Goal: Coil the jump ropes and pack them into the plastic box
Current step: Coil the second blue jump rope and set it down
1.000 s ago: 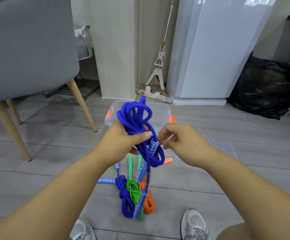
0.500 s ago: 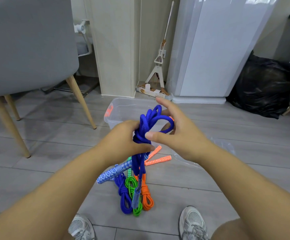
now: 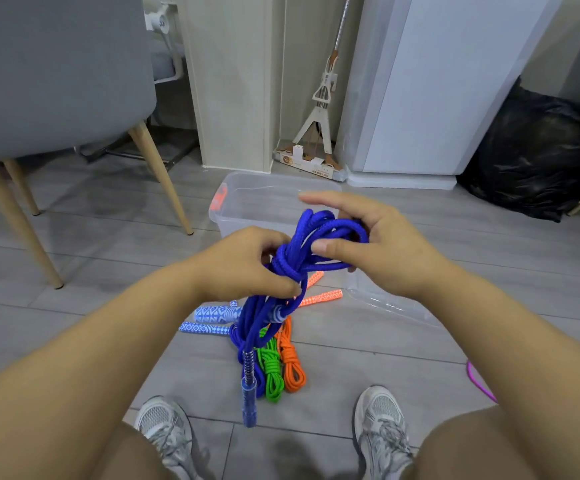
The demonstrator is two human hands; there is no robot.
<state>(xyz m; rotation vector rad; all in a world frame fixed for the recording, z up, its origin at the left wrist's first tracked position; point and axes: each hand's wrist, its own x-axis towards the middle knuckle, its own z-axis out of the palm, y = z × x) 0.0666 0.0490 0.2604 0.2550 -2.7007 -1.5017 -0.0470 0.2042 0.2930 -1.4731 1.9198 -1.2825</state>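
Note:
My left hand (image 3: 247, 265) grips the knotted middle of a coiled blue jump rope (image 3: 302, 251), held in the air in front of the clear plastic box (image 3: 247, 199). My right hand (image 3: 378, 244) holds the coil's upper loops between thumb and fingers. One blue handle (image 3: 248, 400) dangles straight down from the bundle. On the floor beneath lie three coiled ropes side by side: another blue rope (image 3: 238, 341), a green rope (image 3: 271, 372) and an orange rope (image 3: 292, 365), with patterned handles spread behind them. The box holds no ropes that I can see.
The box's clear lid (image 3: 392, 303) lies on the floor at its right. A grey chair (image 3: 56, 74) with wooden legs stands at left, a black rubbish bag (image 3: 531, 157) at right, a mop (image 3: 319, 109) against the wall. A pink rope piece (image 3: 479, 379) shows beside my right arm. My shoes sit below.
The blue coil has come down from its raised position. My right hand left the handle and went to the upper loops. The handle has dropped and now hangs free below.

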